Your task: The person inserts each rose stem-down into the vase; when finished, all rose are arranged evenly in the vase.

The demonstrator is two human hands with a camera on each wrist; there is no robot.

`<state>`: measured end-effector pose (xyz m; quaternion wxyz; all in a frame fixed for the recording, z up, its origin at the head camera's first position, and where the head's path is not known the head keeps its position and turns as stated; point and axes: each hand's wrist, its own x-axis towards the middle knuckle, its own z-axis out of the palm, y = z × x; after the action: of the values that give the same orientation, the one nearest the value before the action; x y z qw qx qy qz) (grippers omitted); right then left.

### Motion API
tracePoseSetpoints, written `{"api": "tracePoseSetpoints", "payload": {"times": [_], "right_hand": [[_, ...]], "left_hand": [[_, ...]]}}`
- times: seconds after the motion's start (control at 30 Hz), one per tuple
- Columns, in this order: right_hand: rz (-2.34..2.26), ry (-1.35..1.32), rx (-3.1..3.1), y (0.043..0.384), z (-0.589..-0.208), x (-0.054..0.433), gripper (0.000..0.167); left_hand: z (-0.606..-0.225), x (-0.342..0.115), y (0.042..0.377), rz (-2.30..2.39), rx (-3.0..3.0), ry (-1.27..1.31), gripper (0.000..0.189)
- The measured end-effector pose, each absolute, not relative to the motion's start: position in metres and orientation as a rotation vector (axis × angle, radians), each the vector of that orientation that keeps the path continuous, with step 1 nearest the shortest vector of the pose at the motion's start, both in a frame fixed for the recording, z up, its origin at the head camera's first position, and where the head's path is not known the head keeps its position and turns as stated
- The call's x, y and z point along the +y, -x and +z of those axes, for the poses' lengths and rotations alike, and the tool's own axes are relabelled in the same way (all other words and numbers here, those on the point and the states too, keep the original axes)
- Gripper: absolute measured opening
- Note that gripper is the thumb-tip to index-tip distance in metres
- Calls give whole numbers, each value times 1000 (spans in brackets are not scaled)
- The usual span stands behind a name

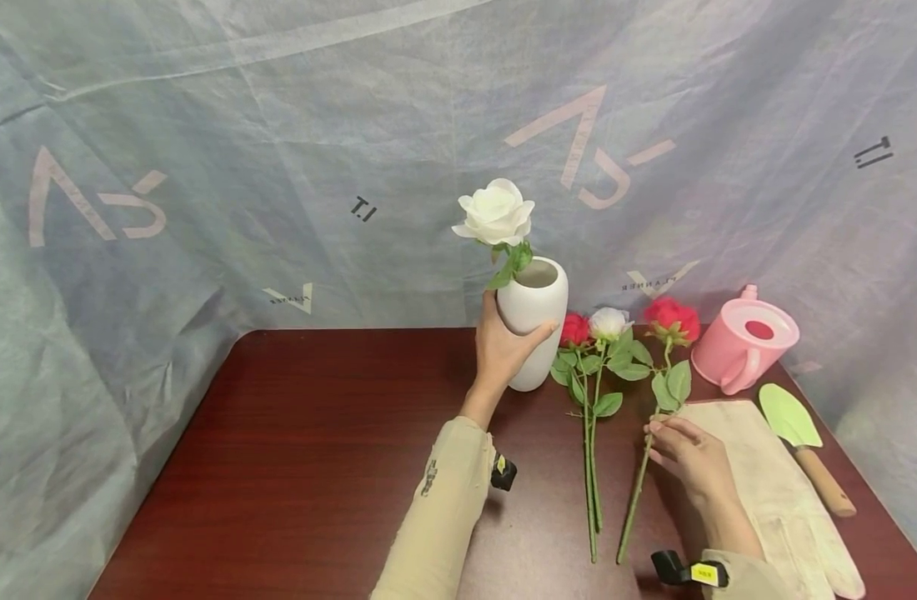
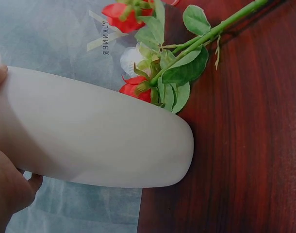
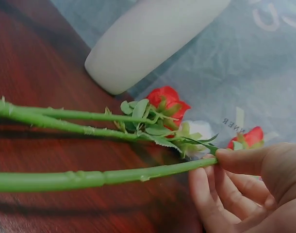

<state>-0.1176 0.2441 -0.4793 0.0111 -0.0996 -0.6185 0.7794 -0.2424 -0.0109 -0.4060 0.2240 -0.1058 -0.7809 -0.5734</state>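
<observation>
My left hand [image 1: 501, 346] grips a tall white vase [image 1: 537, 312] by its upper body, thumb across the front. A white rose [image 1: 498, 212] stands in the vase, its bloom above the rim and its lower stem hidden inside. With thumb and fingertips my right hand [image 1: 699, 462] pinches the green stem of a red rose [image 1: 671, 320], just below its leaves; in the right wrist view that stem [image 3: 138, 174] runs out to the left. Left of it lie another red rose [image 1: 575, 330] and a second white rose [image 1: 610, 323], stems side by side on the table.
A pink watering can [image 1: 744, 346] stands at the back right. Below it are pale cloth gloves [image 1: 774, 492] and a trowel [image 1: 804, 446] with a green blade and wooden handle. The dark red table [image 1: 316, 450] backs onto a grey printed curtain [image 1: 316, 167].
</observation>
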Motion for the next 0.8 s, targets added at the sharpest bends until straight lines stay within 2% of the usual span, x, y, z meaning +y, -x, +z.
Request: {"api": "tracePoseSetpoints", "payload": {"times": [0.5, 0.8], "right_hand": [[2841, 50, -1325, 121, -474, 240, 28], [3046, -112, -1000, 128, -466, 242, 30]], "left_hand": [[-405, -11, 241, -1588, -2163, 288, 92], [-405, -11, 240, -1605, -2158, 294, 91]]}}
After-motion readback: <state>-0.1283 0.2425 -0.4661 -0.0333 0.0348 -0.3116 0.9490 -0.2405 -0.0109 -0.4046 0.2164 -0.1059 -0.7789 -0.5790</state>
